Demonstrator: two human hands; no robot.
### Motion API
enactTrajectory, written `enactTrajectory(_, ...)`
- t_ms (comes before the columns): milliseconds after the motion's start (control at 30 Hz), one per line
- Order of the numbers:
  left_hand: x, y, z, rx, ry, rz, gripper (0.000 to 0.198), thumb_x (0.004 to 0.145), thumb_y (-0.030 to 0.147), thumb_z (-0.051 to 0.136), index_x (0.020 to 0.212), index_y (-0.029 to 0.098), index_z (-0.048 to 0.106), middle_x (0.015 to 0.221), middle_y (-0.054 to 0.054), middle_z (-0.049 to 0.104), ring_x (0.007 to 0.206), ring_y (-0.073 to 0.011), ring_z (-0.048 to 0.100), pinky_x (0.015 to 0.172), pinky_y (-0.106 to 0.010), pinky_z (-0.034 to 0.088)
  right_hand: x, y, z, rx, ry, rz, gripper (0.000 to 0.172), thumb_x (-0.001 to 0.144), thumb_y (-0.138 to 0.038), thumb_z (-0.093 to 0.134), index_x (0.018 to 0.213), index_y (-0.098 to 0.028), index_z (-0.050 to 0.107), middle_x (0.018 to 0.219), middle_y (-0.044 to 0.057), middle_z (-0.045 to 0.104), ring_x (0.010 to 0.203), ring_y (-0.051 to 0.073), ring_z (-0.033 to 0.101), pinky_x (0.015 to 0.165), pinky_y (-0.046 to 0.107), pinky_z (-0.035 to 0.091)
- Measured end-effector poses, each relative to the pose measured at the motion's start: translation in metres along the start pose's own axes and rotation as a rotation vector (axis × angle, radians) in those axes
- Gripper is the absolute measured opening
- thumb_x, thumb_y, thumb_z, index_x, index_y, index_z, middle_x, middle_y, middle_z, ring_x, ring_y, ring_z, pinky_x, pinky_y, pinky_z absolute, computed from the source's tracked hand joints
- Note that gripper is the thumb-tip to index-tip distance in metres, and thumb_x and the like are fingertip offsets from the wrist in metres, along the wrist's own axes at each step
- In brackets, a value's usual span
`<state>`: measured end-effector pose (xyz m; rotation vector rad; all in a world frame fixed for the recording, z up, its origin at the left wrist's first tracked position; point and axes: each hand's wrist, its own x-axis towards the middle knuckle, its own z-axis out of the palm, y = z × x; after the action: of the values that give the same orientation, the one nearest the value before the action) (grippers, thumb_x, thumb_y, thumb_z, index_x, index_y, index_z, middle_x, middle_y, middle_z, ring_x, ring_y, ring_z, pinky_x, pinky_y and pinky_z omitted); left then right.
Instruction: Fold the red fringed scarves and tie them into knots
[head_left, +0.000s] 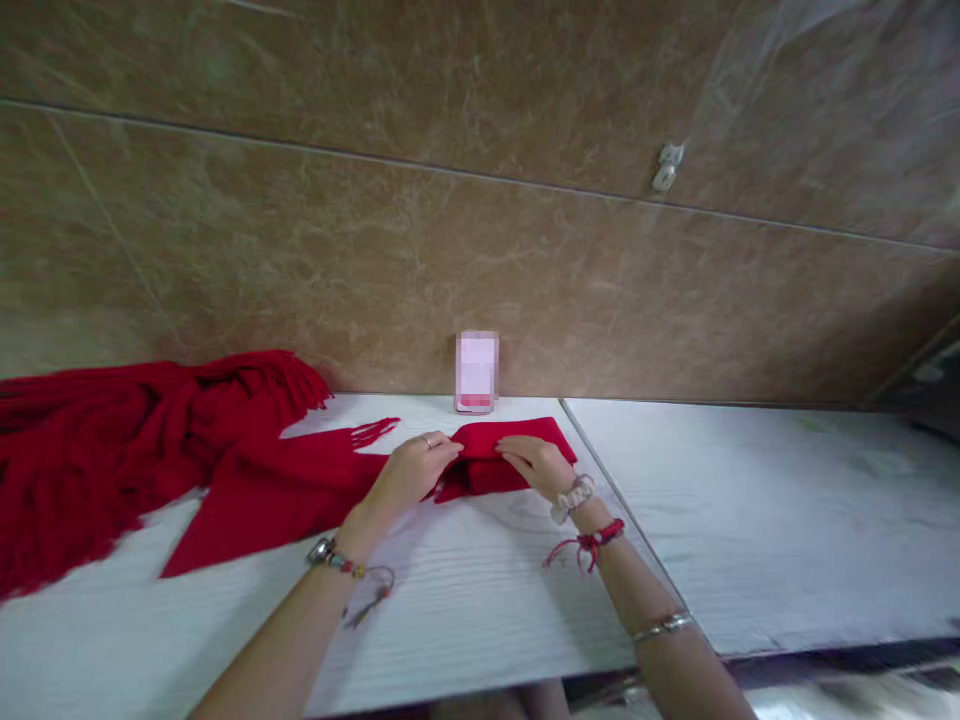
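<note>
A red fringed scarf (285, 500) lies across the white surface, its left part spread flat. Its right end is a folded red bundle between my hands. My left hand (411, 472), with a ring on one finger, is closed on the left edge of that bundle. Fingers of my right hand (541, 464) pinch the cloth near the middle of the bundle's upper layer. Both hands rest low, close to the surface. The undersides of the folds and the fingertips are partly hidden.
More red fringed scarves (97, 440) lie heaped at the left. A phone (477, 370) leans upright against the brown tiled wall (375, 270) behind the bundle. A seam (626, 505) divides the white tabletop (765, 510). A small white fitting (667, 167) is on the wall.
</note>
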<state>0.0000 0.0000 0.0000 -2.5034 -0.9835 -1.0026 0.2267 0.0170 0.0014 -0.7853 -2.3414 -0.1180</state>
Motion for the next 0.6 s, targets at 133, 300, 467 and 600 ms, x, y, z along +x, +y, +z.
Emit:
enactTrajectory(133, 0.003, 0.005, -0.005, 0.031, -0.048, -0.032, 0.019, 0.083, 0.009, 0.043, 0.086, 0.014, 0.061, 0.080, -0.004, 0.060, 0.071, -0.0141, 0.057, 0.065, -0.026, 0.047, 0.001, -0.001, 0.002, -0.033, -0.002, 0.031, 0.025, 0.085, -0.017, 0.039, 0.086, -0.015, 0.065, 0.087, 0.008, 0.068, 0.082, 0.016, 0.063, 0.074, 0.027, 0.052)
enactTrajectory(300, 0.004, 0.009, -0.006, 0.107, 0.030, -0.120, 0.020, 0.081, 0.006, 0.043, 0.085, 0.014, 0.061, 0.075, -0.003, 0.056, 0.069, -0.0146, 0.054, 0.065, -0.026, 0.046, 0.001, -0.006, 0.000, -0.012, 0.062, 0.052, 0.020, 0.083, -0.016, 0.043, 0.083, -0.014, 0.063, 0.083, 0.008, 0.068, 0.075, 0.015, 0.063, 0.068, 0.024, 0.052)
enactTrajectory(467, 0.003, 0.009, 0.001, 0.109, -0.099, -0.133, 0.020, 0.078, 0.002, 0.043, 0.081, 0.014, 0.060, 0.077, -0.003, 0.057, 0.070, -0.0146, 0.054, 0.065, -0.025, 0.045, 0.001, -0.007, -0.001, -0.030, 0.050, 0.035, 0.017, 0.081, -0.013, 0.044, 0.081, -0.015, 0.061, 0.080, 0.007, 0.066, 0.071, 0.014, 0.062, 0.063, 0.022, 0.050)
enactTrajectory(600, 0.004, 0.008, 0.006, 0.162, -0.108, -0.213, 0.021, 0.076, 0.001, 0.044, 0.078, 0.014, 0.060, 0.076, -0.004, 0.056, 0.072, -0.0161, 0.054, 0.066, -0.026, 0.045, 0.001, -0.008, 0.001, -0.098, 0.079, 0.033, 0.018, 0.081, -0.012, 0.043, 0.082, -0.016, 0.060, 0.080, 0.007, 0.066, 0.070, 0.014, 0.061, 0.062, 0.022, 0.050)
